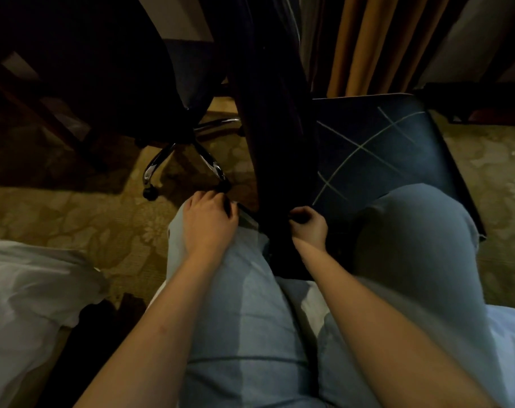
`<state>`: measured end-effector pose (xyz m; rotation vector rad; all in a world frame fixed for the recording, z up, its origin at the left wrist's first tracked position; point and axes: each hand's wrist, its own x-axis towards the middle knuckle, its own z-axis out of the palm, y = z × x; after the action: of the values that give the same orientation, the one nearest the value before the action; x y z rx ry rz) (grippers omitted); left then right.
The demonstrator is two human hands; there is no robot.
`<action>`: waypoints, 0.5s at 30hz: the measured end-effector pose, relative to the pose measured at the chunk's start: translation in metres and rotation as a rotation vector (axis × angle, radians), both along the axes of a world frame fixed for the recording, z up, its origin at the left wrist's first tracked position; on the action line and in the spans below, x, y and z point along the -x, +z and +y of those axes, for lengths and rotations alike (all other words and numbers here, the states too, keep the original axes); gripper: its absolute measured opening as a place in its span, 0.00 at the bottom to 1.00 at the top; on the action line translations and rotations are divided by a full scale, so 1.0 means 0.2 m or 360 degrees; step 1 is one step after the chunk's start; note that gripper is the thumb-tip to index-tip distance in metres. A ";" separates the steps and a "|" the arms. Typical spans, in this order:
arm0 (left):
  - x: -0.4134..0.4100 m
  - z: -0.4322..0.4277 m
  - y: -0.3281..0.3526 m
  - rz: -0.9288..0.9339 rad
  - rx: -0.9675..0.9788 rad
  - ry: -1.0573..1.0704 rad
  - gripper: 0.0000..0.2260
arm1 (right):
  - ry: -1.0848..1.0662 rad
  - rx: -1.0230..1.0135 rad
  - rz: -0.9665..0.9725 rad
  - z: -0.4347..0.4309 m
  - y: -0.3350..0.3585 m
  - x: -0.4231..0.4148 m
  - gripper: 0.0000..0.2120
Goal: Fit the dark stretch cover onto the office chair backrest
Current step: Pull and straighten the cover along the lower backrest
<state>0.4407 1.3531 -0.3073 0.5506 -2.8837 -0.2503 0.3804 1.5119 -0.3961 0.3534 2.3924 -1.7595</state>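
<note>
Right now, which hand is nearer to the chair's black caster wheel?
Left. The left hand lies just right of and below the caster wheel; the right hand is farther right, gripping the dark cover.

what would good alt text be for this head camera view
Seen from above, a seated person in jeans grips the lower edge of a dark cover with the left hand and right hand. An office chair stands on patterned carpet behind.

- Bare forearms, no sleeves in view.
- Left hand point(209, 222) and right hand point(309, 226) without rings or watch.
- Light blue jeans point(244, 313) on both legs.
</note>
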 end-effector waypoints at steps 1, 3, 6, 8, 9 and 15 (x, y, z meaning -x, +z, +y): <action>0.00 0.00 0.00 -0.0004 0.0004 0.0001 0.16 | -0.0055 0.0085 0.0026 0.00 0.02 0.01 0.09; 0.00 0.00 0.00 -0.0003 0.0007 -0.0002 0.16 | -0.0150 0.0228 0.0047 0.01 0.03 0.02 0.10; 0.00 0.01 0.00 0.0023 0.0001 0.0001 0.15 | -0.0164 0.0265 0.0041 0.00 0.03 0.00 0.11; 0.01 0.00 0.00 0.0017 -0.0003 -0.0001 0.15 | -0.0098 0.0114 0.0032 -0.02 0.00 -0.01 0.11; 0.01 0.00 0.00 0.0006 -0.0003 -0.0002 0.15 | -0.0057 0.0042 0.0012 -0.02 -0.02 -0.02 0.11; 0.02 0.00 0.00 -0.0005 -0.0010 -0.0022 0.15 | 0.0090 -0.0091 -0.0132 -0.02 -0.08 -0.01 0.08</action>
<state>0.4374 1.3529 -0.3080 0.5327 -2.8915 -0.2608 0.3821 1.5082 -0.4121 0.3553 2.3746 -1.6229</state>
